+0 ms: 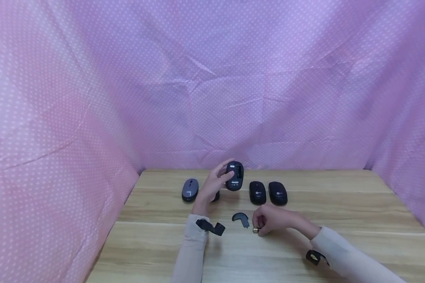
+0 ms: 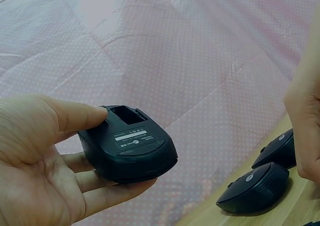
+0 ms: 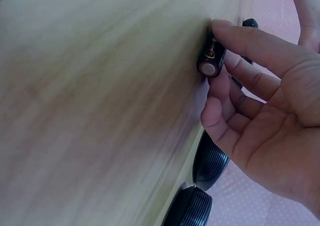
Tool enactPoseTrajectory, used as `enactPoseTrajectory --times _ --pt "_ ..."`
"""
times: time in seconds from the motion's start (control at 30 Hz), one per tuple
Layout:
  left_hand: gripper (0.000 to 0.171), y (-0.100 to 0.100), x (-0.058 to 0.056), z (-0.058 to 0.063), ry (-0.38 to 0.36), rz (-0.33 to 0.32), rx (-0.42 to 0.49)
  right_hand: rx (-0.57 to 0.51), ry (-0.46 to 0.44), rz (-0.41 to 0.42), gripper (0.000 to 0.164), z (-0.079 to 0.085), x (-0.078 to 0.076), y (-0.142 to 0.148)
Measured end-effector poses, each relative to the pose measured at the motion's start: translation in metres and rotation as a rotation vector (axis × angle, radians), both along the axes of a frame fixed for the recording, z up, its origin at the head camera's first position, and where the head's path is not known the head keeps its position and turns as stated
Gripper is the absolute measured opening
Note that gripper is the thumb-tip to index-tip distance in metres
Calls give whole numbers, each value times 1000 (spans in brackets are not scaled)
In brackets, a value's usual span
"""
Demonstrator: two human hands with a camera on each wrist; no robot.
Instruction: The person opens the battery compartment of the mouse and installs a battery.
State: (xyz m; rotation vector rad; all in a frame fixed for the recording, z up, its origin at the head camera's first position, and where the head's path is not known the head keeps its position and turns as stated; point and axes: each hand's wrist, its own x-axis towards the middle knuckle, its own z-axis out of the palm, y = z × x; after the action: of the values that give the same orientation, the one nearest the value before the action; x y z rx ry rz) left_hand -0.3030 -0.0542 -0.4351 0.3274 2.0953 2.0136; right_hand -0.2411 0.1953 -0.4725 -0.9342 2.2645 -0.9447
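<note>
My left hand [image 1: 212, 186] holds up a black computer mouse [image 2: 131, 148] with its underside showing, thumb on the base and fingers beneath. The battery compartment [image 2: 128, 115] of that mouse is uncovered, a dark slot beside a white label. Low over the table, my right hand [image 1: 275, 218] pinches a small battery [image 3: 212, 55] between thumb and fingers; its body is black with lettering, and one end appears gold in the head view. A curved black battery cover [image 1: 241, 218] lies on the table between the two hands.
Two black mice, one [image 1: 257, 193] nearer the middle and one [image 1: 278, 193] farther right, stand behind my right hand. A grey mouse [image 1: 190, 190] sits at the left. Part of a dark object [image 1: 216, 196] shows behind my left wrist. Pink dotted cloth [image 1: 212, 98] hangs around the wooden table [image 1: 156, 243].
</note>
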Motion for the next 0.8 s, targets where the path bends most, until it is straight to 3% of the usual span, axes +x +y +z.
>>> enactPoseTrajectory --times 0.17,0.4,0.57,0.8 --pt "50 0 0 -4 1 -6 -1 -10 4 33 16 -1 -2 1" --pt "49 1 0 -5 4 -8 -6 -118 54 53 11 7 -15 5" --pt "50 0 -2 -6 -2 -11 -1 -202 57 23 13 17 -26 7" --pt "49 1 -3 -7 -2 -11 -8 -259 51 -87 10 27 -37 11"
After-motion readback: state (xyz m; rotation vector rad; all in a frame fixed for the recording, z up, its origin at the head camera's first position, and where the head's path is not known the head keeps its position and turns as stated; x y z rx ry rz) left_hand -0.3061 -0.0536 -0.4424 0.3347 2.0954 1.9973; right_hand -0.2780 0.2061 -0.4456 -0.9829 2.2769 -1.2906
